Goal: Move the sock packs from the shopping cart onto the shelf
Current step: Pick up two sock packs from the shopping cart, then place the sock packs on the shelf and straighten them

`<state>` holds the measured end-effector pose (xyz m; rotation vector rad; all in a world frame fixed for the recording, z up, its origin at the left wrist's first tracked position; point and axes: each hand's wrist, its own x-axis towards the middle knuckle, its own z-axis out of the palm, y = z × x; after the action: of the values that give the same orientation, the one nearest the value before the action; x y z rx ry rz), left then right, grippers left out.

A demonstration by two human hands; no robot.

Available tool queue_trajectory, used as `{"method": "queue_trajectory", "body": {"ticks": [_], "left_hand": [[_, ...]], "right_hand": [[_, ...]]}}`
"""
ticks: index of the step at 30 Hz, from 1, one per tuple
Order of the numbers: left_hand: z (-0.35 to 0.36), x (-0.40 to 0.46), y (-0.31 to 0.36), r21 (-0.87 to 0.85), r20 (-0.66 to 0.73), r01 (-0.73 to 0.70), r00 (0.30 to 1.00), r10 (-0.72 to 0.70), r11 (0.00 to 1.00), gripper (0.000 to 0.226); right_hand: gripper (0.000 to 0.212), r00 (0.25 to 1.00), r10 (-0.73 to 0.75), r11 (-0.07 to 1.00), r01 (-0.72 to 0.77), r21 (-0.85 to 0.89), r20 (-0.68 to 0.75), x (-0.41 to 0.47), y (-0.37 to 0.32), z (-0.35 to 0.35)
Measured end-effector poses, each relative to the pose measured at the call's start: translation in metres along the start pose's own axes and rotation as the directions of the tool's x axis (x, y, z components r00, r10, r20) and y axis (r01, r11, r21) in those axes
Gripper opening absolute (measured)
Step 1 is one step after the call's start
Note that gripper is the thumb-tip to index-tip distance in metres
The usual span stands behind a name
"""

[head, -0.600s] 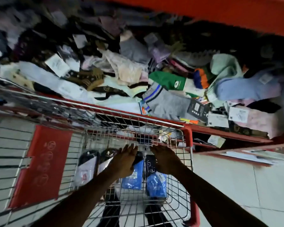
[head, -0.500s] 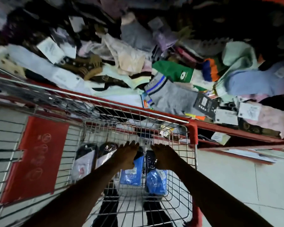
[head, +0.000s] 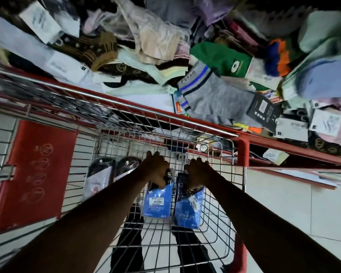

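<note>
Both my hands reach down into the wire shopping cart (head: pixel 220 229). My left hand (head: pixel 158 169) grips the dark top of a blue sock pack (head: pixel 158 203). Beside it, my right hand (head: pixel 198 173) is closed on the top of a second blue sock pack (head: pixel 188 211). Two more packs lie at the cart's left: a white and black one (head: pixel 98 178) and a dark one (head: pixel 126 166). Beyond the cart, the red-edged shelf (head: pixel 283 147) is heaped with loose socks, with a grey striped pair (head: pixel 215 97) at the front.
A red flap (head: pixel 34 172) hangs on the cart's left side. The cart's red corner post (head: pixel 243 152) stands close against the shelf edge. Pale tiled floor (head: pixel 283 203) lies to the right. Dark trouser legs (head: pixel 130 243) show through the cart's bottom.
My fingers have curled from lying flat over the blue packs to gripping their tops. The view has tilted closer to the cart and shelf.
</note>
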<state>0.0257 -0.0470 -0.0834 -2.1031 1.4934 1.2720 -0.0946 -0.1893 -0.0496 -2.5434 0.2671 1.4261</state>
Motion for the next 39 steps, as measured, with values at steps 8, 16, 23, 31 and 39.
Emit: {"method": "queue_trajectory", "body": {"ticks": [8,16,23,31,39], "left_hand": [[0.006,-0.022,0.007,-0.175,0.029,-0.041,0.998,0.047,0.984,0.083],[0.000,-0.071,0.018,-0.302,-0.020,-0.099,0.995,0.098,0.948,0.081],[-0.052,-0.153,0.025,-0.174,-0.304,-0.100,0.952,0.043,0.980,0.068],[-0.180,-0.302,0.042,0.011,-0.593,-0.009,0.805,0.014,1.000,0.066],[-0.313,-0.431,0.086,0.202,-0.814,0.128,0.573,0.093,0.971,0.074]], "right_hand": [[0.087,0.996,-0.011,0.928,-0.022,0.371,0.088,-0.005,-0.001,0.000],[0.102,1.000,0.016,0.914,-0.016,0.406,0.003,-0.037,-0.004,-0.004],[0.057,0.914,0.019,0.945,0.116,0.307,-0.404,-0.115,-0.017,-0.038],[0.049,0.646,0.038,0.979,0.128,0.157,-0.762,-0.278,-0.027,-0.173],[0.056,0.395,0.035,0.998,0.036,0.053,-0.918,-0.437,-0.034,-0.277]]}}
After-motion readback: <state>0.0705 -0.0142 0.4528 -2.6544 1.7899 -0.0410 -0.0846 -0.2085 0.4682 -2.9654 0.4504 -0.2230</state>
